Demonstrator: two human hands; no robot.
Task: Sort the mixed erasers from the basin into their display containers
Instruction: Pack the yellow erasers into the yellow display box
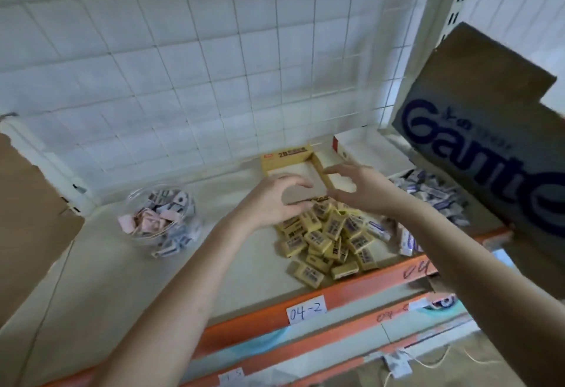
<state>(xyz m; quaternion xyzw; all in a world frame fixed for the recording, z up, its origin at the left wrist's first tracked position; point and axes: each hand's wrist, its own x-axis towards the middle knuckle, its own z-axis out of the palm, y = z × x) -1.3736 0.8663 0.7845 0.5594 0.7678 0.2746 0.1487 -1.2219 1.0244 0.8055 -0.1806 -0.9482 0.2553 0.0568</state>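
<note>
Yellow erasers [330, 233] lie in a loose heap on the shelf [153, 279], out of the basin, not yet in a container. The heap's near side is close to the orange front edge [275, 316]. The yellow display box [293, 169] stands just behind the heap and looks empty.

Left hand [275, 195] and right hand [354, 190] hover over the heap's far end. Both have released, arched fingers and nothing visible in either one. Likely step: a two-hand scoop into the box.

Risks:
- A scoop from the far end could push the front erasers off the edge. They are loose and stacked, so they slide easily.
- Blue-white erasers [434, 194] touch the heap's right side, so strays could get swept in with the yellows.
- An overfull grab could spill between heap and box.
- The box is light card and could get shoved back by the hands.

The clear basin [132, 196], well apart on the left, holds mixed pink and grey pieces, so sorting is far from done.
</note>
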